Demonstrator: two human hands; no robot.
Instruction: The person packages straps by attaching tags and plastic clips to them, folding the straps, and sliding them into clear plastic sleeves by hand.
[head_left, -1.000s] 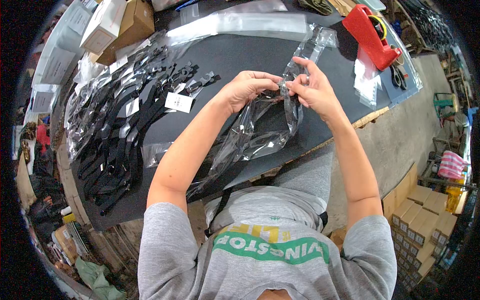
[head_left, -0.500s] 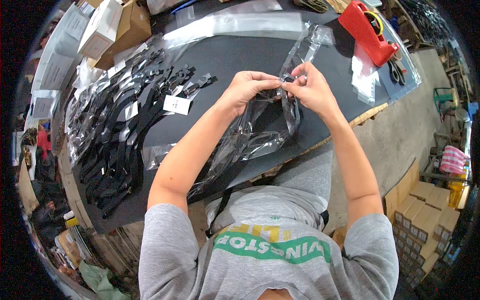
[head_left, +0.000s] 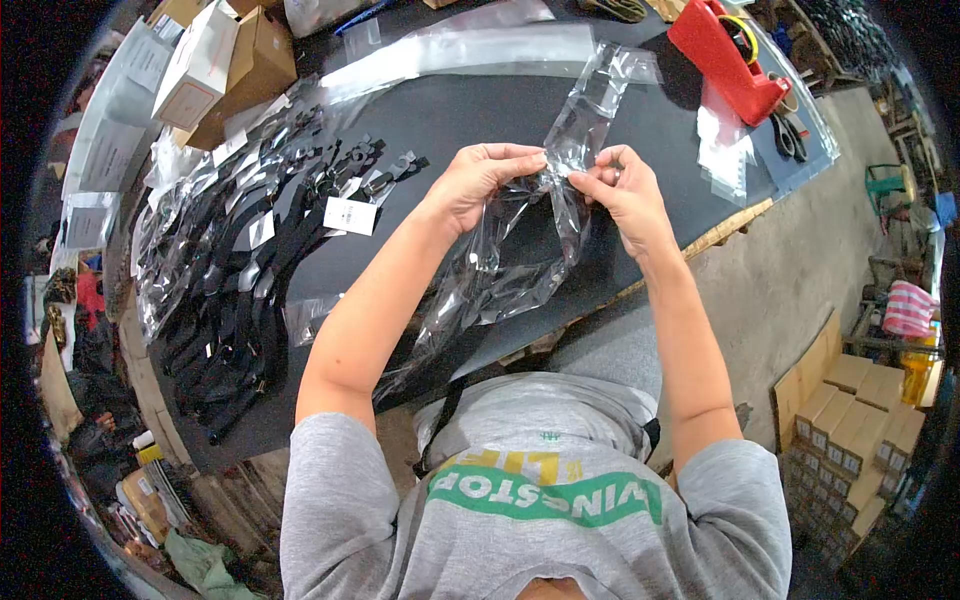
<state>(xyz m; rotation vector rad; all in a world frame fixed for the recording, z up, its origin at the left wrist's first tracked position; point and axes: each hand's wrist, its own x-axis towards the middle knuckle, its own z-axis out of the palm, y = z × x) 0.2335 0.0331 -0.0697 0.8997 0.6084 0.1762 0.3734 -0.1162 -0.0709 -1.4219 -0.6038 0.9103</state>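
My left hand (head_left: 478, 182) pinches a long clear plastic bag (head_left: 520, 275) at its gathered part. Just to the right, my right hand (head_left: 627, 190) has thumb and forefinger closed at the edge of the same gather. One stretch of the bag hangs down toward the table's front edge, and another flat stretch reaches up and away beyond the hands. To the left lies a pile of black straps (head_left: 265, 270) with metal clips, in clear wrapping, with white tags (head_left: 350, 216) among them.
A red tape dispenser (head_left: 728, 62) and black scissors (head_left: 789, 137) are at the table's right end, beside small clear bags (head_left: 722, 150). Flat plastic sleeves (head_left: 470, 52) lie at the back. Cardboard boxes (head_left: 262, 62) stand back left. The dark table (head_left: 420, 120) has a wooden front edge.
My hands have moved slightly apart at the gathered plastic, the right one lower and to the right. The far stretch of the bag looks wider and flatter. The whole view has shifted slightly.
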